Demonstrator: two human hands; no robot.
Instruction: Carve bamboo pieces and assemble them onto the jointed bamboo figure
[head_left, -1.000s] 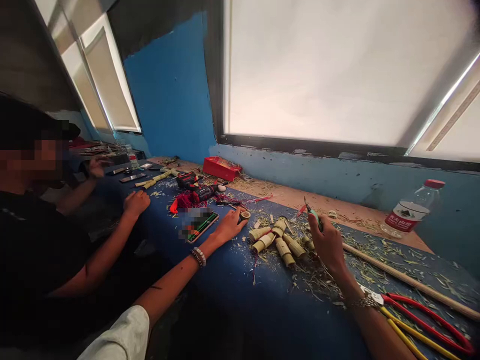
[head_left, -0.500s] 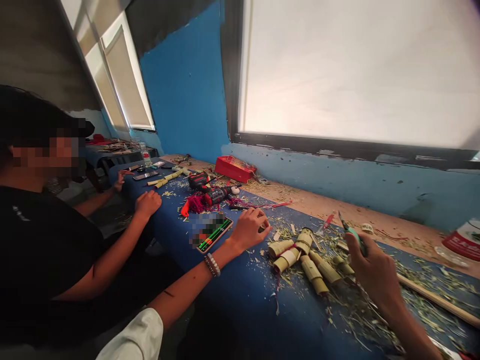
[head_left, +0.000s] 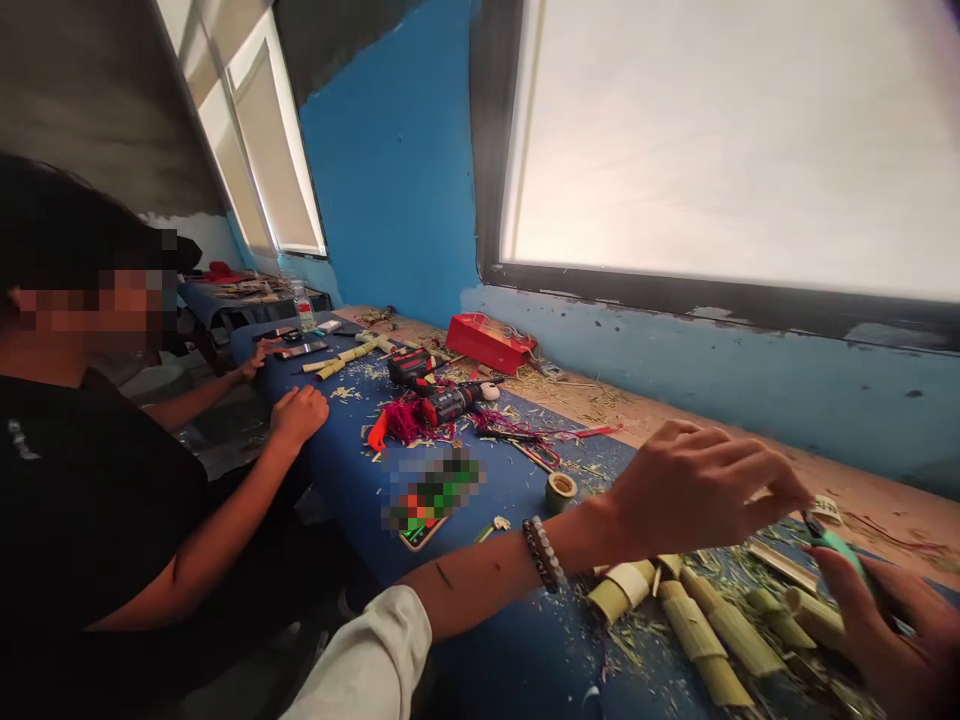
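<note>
My right hand (head_left: 892,625), at the lower right, is wrapped round the green handle of a knife (head_left: 838,547). My left hand (head_left: 697,485) stretches across the table. Its thumb and fingers are pinched at the dark front end of the knife, and the blade is hidden there. Below my left forearm lie several cut bamboo pieces (head_left: 701,640), some joined end to end. A short bamboo ring (head_left: 561,490) stands by itself on the blue cloth, left of my left hand.
A phone (head_left: 424,532) lies near the table edge, behind it a power drill (head_left: 454,402) and purple cord (head_left: 405,422). A red box (head_left: 491,343) stands by the wall. Bamboo shavings litter the table. At the left sits another person (head_left: 90,500), one hand on the table edge.
My left hand has left the bamboo ring and crossed right to the knife. The knife, its blade raised before, is now lower and further right in my right hand. The view has shifted slightly.
</note>
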